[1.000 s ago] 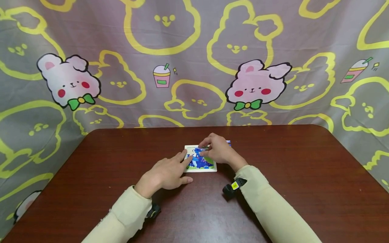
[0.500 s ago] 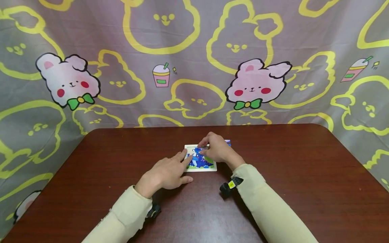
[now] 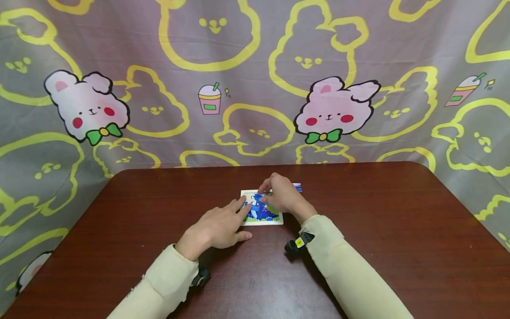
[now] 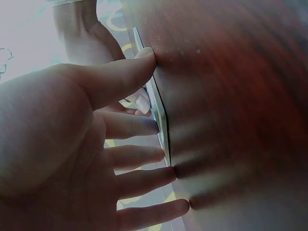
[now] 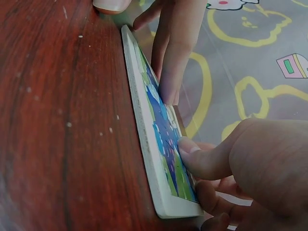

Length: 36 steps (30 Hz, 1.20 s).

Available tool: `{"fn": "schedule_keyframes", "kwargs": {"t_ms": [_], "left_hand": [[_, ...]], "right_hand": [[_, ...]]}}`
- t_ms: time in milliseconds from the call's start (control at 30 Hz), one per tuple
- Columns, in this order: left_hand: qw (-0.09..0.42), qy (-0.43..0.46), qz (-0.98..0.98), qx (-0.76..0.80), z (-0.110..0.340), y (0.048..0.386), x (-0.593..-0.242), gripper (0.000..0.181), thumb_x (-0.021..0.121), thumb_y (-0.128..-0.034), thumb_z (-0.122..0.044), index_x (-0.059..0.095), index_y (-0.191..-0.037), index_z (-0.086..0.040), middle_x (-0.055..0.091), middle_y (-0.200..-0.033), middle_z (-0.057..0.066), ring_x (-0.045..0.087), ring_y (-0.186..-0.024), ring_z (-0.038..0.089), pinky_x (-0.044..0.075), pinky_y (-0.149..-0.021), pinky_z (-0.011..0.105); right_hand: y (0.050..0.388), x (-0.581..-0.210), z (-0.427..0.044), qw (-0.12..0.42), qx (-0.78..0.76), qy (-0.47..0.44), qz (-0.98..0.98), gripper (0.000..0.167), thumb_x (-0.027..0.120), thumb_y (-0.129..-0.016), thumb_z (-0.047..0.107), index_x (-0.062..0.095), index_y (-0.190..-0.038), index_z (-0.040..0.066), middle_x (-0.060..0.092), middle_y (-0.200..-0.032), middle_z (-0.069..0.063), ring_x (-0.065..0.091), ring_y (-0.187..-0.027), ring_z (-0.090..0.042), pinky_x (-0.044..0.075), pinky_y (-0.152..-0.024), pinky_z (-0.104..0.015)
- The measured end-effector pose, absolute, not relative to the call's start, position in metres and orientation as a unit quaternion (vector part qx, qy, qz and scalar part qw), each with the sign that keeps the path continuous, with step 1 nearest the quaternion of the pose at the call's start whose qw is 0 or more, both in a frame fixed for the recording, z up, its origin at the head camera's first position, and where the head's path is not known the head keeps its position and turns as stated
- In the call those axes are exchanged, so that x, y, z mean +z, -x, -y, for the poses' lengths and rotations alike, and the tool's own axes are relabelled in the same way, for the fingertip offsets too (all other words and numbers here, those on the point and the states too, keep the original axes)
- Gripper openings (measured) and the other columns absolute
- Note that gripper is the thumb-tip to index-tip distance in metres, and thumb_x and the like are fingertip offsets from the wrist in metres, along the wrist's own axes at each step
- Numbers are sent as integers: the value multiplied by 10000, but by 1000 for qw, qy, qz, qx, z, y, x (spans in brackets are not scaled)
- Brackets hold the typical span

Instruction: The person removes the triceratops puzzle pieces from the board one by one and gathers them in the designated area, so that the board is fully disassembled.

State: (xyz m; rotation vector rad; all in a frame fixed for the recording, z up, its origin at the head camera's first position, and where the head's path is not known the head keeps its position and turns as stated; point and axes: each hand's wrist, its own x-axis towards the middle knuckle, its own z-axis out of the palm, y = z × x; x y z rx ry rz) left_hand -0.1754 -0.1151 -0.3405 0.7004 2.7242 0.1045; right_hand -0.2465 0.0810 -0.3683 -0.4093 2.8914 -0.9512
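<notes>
A small puzzle board (image 3: 272, 223) with a pale frame and a blue dinosaur picture lies flat on the table. The left hand (image 3: 217, 228) rests on its left side, fingers spread and fairly straight, thumb on the table. At the upper part of the picture, the curled right hand (image 3: 284, 195) pinches a puzzle piece mostly hidden between thumb and fingers. In the right wrist view the right thumb (image 5: 204, 159) touches the surface of the board (image 5: 144, 130), with its other fingers bent near the edge. The left wrist view shows the left hand (image 4: 53, 130) beside the board's thin edge (image 4: 161, 115).
Behind the right hand, a blue and white printed piece (image 3: 298, 187) lies on the dark brown table (image 3: 378, 230). A grey curtain (image 3: 247, 88) with yellow outlines and rabbit faces hangs behind the table. Each wrist carries a black strap-on device.
The right wrist and forearm have shifted slightly left, while the right fingertips stay at the upper part of the picture. The left hand keeps its place on the board.
</notes>
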Motion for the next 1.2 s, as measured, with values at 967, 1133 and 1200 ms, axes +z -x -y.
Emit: {"fn": "schedule_keyframes", "kwargs": {"t_ms": [967,1133,1200], "left_hand": [[150,-253,-955,37,116,178,-344,754,648,-1043,-469,363,-1669,-159,244,-1776,127,307,-1622,373,376,-1243,598],[152,-253,-955,37,116,178,-344,752,645,-1045,-468,362,-1669,-158,243,-1776,127,302,-1624,373,371,-1245,602],[152,-253,-955,38,116,177,-344,750,645,-1045,-467,364,-1668,-157,244,-1776,128,301,-1624,374,369,-1246,605]], "right_hand": [[248,-374,-79,13,-294,145,-945,93,791,-949,111,743,-1027,128,655,-1125,-98,657,-1065,-268,552,-990,-453],[248,-375,-79,16,-294,144,-945,94,785,-951,110,728,-1024,130,651,-1133,-98,655,-1066,-267,554,-987,-451],[248,-376,-78,15,-295,144,-944,98,786,-950,109,721,-1021,131,651,-1131,-98,654,-1065,-266,554,-987,-448]]}}
